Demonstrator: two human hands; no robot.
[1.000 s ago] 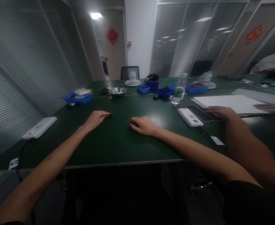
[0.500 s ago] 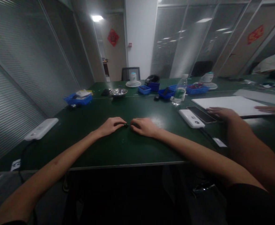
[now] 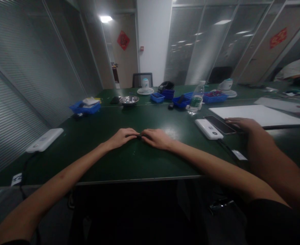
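Note:
My left hand (image 3: 121, 137) and my right hand (image 3: 156, 138) meet fingertip to fingertip low over the middle of the green table (image 3: 114, 166). Between them is a small dark object (image 3: 139, 136), too small and blurred to name. The left thumb and fingers are pinched on its left side. On its right side the fingers of the right hand are curled and closed against it. Most of the object is hidden by my fingertips.
A white power bank (image 3: 209, 129) and a dark phone (image 3: 219, 124) lie to the right, beside a co-worker's hand (image 3: 245, 124) on a white sheet (image 3: 257, 114). Another white power bank (image 3: 45, 140) lies left. Farther back are a metal bowl (image 3: 129, 101), blue trays (image 3: 86, 108) and a water bottle (image 3: 196, 99).
My fingertips have come slightly closer together around the small dark object. At the right, the co-worker's far hand has moved away to the right across the white sheet.

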